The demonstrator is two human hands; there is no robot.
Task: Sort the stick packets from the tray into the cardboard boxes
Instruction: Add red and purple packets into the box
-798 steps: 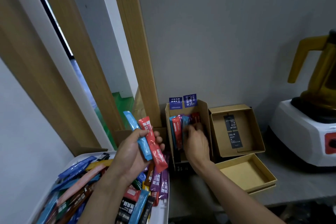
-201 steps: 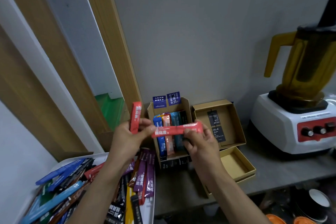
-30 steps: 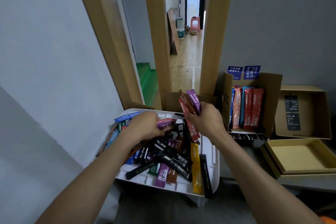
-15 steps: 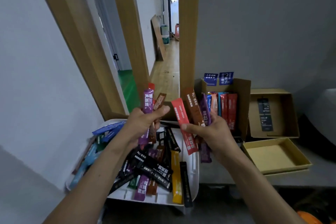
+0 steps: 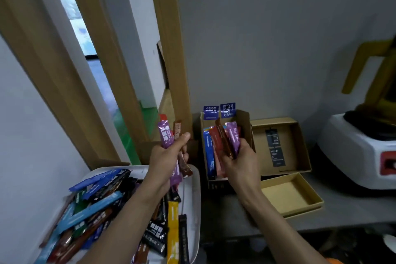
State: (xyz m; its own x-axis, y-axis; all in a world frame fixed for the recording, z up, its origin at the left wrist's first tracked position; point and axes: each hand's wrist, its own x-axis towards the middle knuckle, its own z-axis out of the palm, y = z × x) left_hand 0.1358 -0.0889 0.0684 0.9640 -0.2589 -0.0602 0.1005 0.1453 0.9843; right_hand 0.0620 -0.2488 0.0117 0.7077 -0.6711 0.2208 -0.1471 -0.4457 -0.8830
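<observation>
Stick packets (image 5: 96,206) lie heaped in the white tray (image 5: 196,195), which sits left of and nearer than the upright cardboard box (image 5: 245,124); a good many remain to be sorted. The left hand (image 5: 166,161) hovers just left of that box, over the tray's far end. Its fingers and thumb are curled round the left bunch (image 5: 166,138), a purple, a brown and a red stick held upright. The right hand (image 5: 241,164) is directly in front of the box's open face, pinching the right bunch (image 5: 233,137) of red, brown and purple sticks. Their upper ends overlap the boxed packets (image 5: 211,154) standing in a row inside; whether they touch is unclear. Right of the upright box stands a second cardboard box (image 5: 299,135) with black labels inside, a shallow box (image 5: 285,195) lies in front of that, and a blender base (image 5: 353,152) is further right.

The step in hand looks like delivery, with the right bunch about to go into the upright box. The next move calls for turning those sticks parallel to the row, sliding them into the free space at the box's right side, and letting go without tipping their neighbours. The left bunch would likely follow. Whether it belongs in the same box or the second one cannot be judged from here.
</observation>
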